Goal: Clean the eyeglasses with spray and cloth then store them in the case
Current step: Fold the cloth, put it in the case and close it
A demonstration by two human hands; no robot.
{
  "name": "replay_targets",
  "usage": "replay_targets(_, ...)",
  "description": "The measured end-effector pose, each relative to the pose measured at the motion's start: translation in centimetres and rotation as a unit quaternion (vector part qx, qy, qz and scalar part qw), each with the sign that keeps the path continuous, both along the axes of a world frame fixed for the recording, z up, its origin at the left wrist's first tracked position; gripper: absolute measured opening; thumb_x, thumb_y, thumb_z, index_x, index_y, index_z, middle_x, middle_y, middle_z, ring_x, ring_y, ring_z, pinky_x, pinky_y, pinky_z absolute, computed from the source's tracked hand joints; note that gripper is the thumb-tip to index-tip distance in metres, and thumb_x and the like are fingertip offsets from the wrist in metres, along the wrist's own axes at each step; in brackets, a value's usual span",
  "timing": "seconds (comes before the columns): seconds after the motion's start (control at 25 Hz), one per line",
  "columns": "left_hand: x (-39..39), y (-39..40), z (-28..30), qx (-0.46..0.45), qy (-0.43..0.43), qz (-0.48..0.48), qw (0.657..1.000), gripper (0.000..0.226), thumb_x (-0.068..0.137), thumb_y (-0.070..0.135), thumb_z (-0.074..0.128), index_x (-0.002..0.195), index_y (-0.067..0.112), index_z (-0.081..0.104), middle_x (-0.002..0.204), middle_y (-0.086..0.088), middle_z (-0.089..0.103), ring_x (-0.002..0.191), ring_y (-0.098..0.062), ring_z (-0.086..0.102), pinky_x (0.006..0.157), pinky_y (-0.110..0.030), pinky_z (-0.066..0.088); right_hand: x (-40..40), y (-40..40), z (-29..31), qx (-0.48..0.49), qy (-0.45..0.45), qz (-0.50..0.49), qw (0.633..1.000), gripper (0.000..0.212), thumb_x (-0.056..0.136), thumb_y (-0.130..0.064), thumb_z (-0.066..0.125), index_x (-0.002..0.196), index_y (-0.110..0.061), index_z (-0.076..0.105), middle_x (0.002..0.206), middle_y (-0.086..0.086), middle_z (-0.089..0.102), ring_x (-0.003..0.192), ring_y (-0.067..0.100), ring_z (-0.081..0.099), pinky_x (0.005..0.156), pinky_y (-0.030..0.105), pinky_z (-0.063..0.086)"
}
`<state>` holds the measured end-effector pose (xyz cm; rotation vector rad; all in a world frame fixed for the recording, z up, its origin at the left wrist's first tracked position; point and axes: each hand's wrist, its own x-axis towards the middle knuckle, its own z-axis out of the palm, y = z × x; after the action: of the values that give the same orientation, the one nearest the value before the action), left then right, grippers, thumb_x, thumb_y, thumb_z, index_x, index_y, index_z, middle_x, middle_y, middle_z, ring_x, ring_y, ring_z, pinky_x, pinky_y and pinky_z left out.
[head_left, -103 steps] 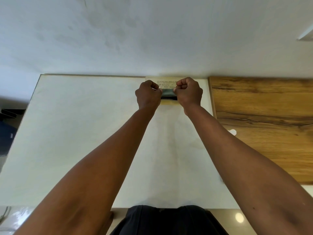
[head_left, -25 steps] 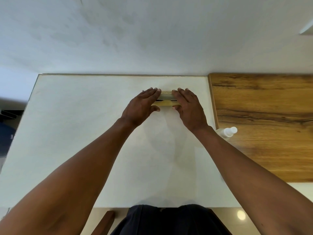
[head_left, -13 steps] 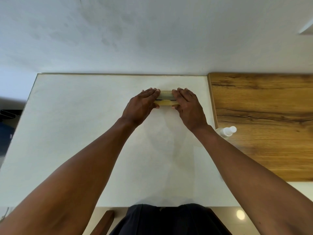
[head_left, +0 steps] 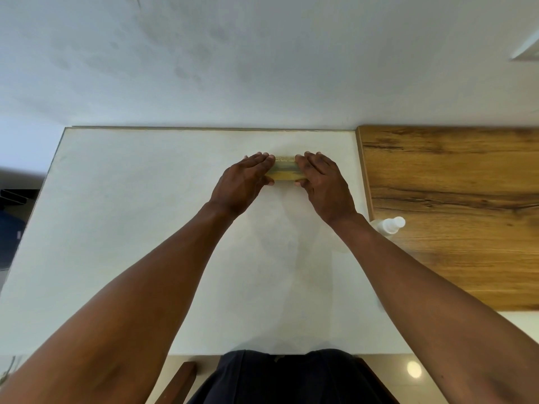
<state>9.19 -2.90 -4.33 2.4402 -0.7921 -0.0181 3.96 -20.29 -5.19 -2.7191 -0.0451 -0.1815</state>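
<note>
A small tan eyeglass case (head_left: 285, 172) lies on a white table (head_left: 145, 228) between 2 hands. The left hand (head_left: 243, 182) and right hand (head_left: 323, 183) press flat, fingers extended, on its ends. A white spray bottle (head_left: 389, 225) lies just beside the right wrist.

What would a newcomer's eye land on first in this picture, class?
Two bare forearms reach up the white table, the left hand and right hand flat on either end of a small tan case near its far edge. A white spray bottle lies beside the right wrist, at the wooden surface.
</note>
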Motion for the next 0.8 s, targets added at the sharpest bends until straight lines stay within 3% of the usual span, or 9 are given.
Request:
replay_targets(0.12, -0.1, -0.1, 0.1, -0.016, 0.016, 0.014, 1.000, 0.045, 0.080, 0.005, 0.067, 0.123, -0.001, 0.054, 0.130, -0.023, 0.053, 0.125, -0.035, 0.047, 0.108, -0.042, 0.034, -0.1, 0.1, 0.0, 0.022, 0.015, -0.002, 1.000, 0.049, 0.087, -0.011, 0.060, 0.133, -0.004, 0.045, 0.138, 0.021, 0.045, 0.132, 0.038, 0.033, 0.109, 0.045, 0.031)
replay_targets(0.24, -0.7, -0.4, 0.1, -0.087, 0.077, 0.092, 0.989, 0.046, 0.076, 0.008, 0.072, 0.120, 0.003, 0.059, 0.133, -0.021, 0.051, 0.127, -0.029, 0.046, 0.106, -0.031, 0.034, -0.2, 0.7, 0.4, 0.105, 0.004, -0.047, 0.993, 0.040, 0.090, -0.021, 0.056, 0.126, -0.003, 0.053, 0.135, 0.022, 0.049, 0.132, 0.037, 0.035, 0.108, 0.043, 0.029)
replay_targets(0.32, -1.0, -0.6, 0.0, -0.143, 0.129, 0.170, 0.966, 0.040, 0.078, 0.017, 0.073, 0.116, 0.007, 0.063, 0.134, -0.018, 0.050, 0.126, -0.023, 0.045, 0.100, -0.023, 0.035, -0.1, 1.0, 0.6, 0.153, -0.044, -0.077, 0.984, 0.028, 0.092, -0.016, 0.054, 0.113, 0.000, 0.062, 0.121, 0.025, 0.059, 0.123, 0.036, 0.047, 0.106, 0.041, 0.034)
replay_targets(0.4, -1.0, -0.5, -0.1, -0.192, 0.166, 0.248, 0.935, 0.035, 0.081, 0.023, 0.070, 0.112, 0.009, 0.066, 0.123, -0.012, 0.053, 0.121, -0.019, 0.047, 0.094, -0.018, 0.036, 0.0, 1.1, 0.6, 0.193, -0.051, -0.119, 0.972, 0.021, 0.091, -0.012, 0.055, 0.104, 0.000, 0.066, 0.110, 0.021, 0.065, 0.117, 0.032, 0.053, 0.097, 0.030, 0.037)
replay_targets(0.48, -1.1, -0.7, -0.2, -0.226, 0.219, 0.306, 0.898, 0.039, 0.080, 0.027, 0.071, 0.115, 0.012, 0.064, 0.110, -0.004, 0.055, 0.108, -0.016, 0.053, 0.089, -0.018, 0.039, 0.1, 1.1, 0.5, 0.242, -0.011, -0.197, 0.950, 0.028, 0.088, -0.020, 0.059, 0.112, -0.003, 0.060, 0.114, 0.018, 0.059, 0.116, 0.030, 0.050, 0.090, 0.023, 0.034)
replay_targets(0.6, -1.5, -1.1, -0.3, -0.257, 0.269, 0.381, 0.847, 0.044, 0.077, 0.030, 0.074, 0.114, 0.010, 0.061, 0.098, -0.002, 0.062, 0.094, -0.015, 0.056, 0.079, -0.020, 0.041, 0.2, 1.5, 0.4, 0.297, 0.060, -0.292, 0.907, 0.049, 0.085, -0.032, 0.063, 0.124, -0.007, 0.048, 0.123, 0.020, 0.049, 0.115, 0.031, 0.044, 0.092, 0.030, 0.034)
replay_targets(0.8, -2.1, -1.2, 0.3, -0.311, 0.276, 0.419, 0.807, 0.043, 0.075, 0.026, 0.076, 0.112, 0.008, 0.064, 0.104, -0.006, 0.068, 0.093, -0.013, 0.058, 0.082, -0.019, 0.042, -0.1, 2.1, 1.3, 0.302, 0.059, -0.316, 0.898, 0.048, 0.086, -0.032, 0.062, 0.124, -0.005, 0.049, 0.122, 0.021, 0.050, 0.114, 0.032, 0.045, 0.093, 0.032, 0.036)
